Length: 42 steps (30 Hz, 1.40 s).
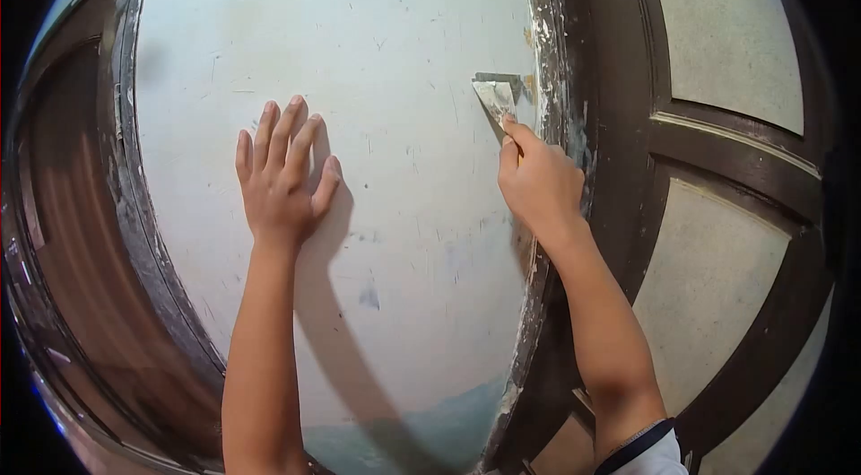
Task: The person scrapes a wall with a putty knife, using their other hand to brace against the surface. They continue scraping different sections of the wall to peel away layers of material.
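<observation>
Head view is up on my screen; where do you see the scraper [494,98]?

I have it in the right hand [543,177], blade pointing up, at the pale wall [413,179] near the chipped frame [554,35]. A grey mark [499,78] lies along the blade's edge.

How are that hand's fingers?

Clamped on the handle, just below the blade. From here I cannot tell how hard it presses.

And the left hand [285,174]?

I see it well apart from the scraper, laid on the wall with its fingers spread apart and pointing up, its shadow falling to the right.

What else is around?

To the right, a dark brown door [740,165] with light panels [731,44]; low on the wall, blue-green paint [430,426]; on the right arm, a pale sleeve [647,457] with dark trim.
</observation>
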### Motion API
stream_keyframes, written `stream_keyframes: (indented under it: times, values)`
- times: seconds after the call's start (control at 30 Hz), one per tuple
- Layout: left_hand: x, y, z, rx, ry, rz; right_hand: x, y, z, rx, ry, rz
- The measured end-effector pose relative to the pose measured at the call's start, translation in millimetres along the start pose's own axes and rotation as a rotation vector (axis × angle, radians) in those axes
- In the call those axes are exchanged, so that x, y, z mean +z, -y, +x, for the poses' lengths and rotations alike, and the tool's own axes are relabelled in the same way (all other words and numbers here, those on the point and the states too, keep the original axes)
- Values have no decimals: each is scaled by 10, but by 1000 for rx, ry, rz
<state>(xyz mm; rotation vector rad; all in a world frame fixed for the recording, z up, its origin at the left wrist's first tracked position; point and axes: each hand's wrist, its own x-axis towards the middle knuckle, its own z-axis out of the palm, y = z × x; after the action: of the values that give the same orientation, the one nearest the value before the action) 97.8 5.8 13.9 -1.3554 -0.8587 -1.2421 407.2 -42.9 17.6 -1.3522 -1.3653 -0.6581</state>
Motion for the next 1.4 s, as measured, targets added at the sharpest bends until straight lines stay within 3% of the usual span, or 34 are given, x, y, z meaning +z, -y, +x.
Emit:
stream_keyframes:
  times: [1.4]
  values:
    - [-80, 58, -27, 37, 54, -10, -324, -81, 8, -10, 125, 58]
